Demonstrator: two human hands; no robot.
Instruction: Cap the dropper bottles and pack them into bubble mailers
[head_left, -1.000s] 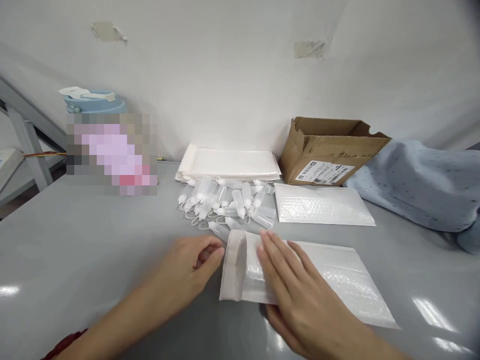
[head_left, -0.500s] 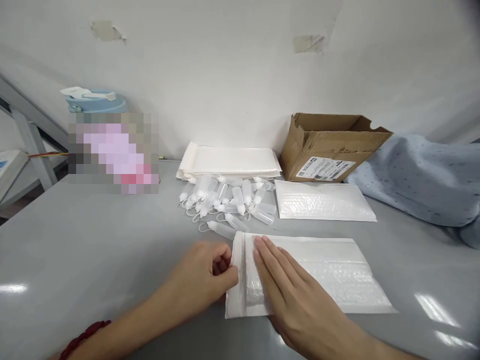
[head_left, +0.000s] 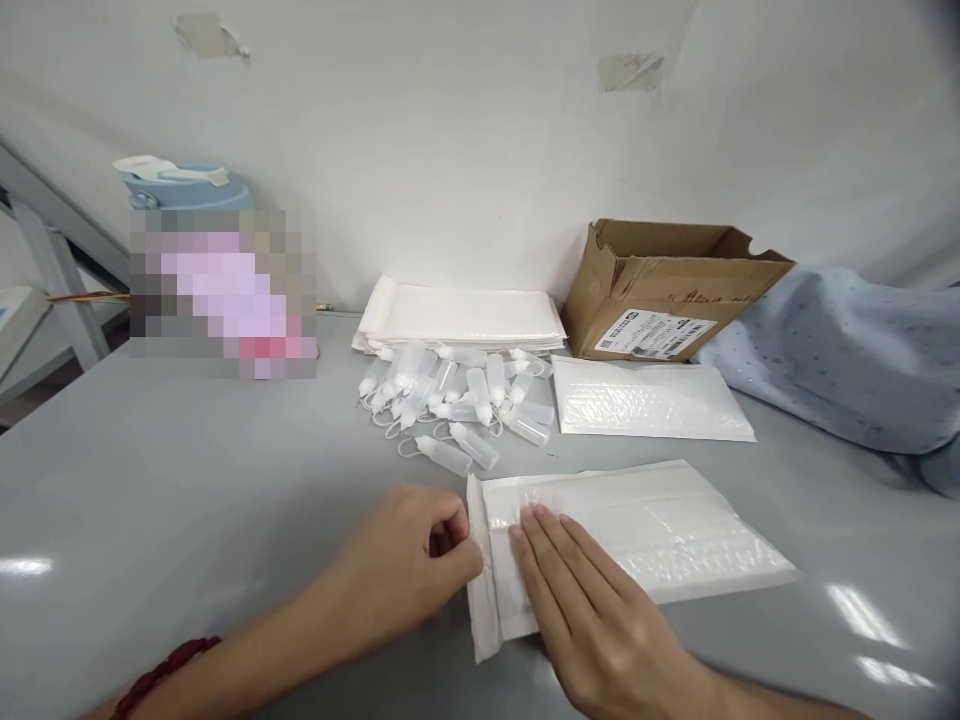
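A white bubble mailer (head_left: 660, 530) lies on the grey table in front of me, its flap end toward the left. My left hand (head_left: 420, 550) pinches the edge of that flap between thumb and curled fingers. Flat on the mailer beside the flap rests my right hand (head_left: 592, 610), fingers stretched out and close together. Just beyond the mailer is a loose pile of small clear plastic dropper bottles (head_left: 442, 390), several with looped cap tethers. Whether the mailer holds anything is hidden.
Behind the bottles lies a stack of white mailers (head_left: 465, 315). Another bubble mailer (head_left: 652, 400) sits in front of an open cardboard box (head_left: 667, 300). Blue cloth (head_left: 847, 360) lies at the right. A light blue container (head_left: 187, 190) stands back left near a blurred-out patch.
The mailer has turned slightly, its far right end swinging away from me and its flap lifting and folding up. My right hand has slid a little nearer to me; the left keeps its pinch.
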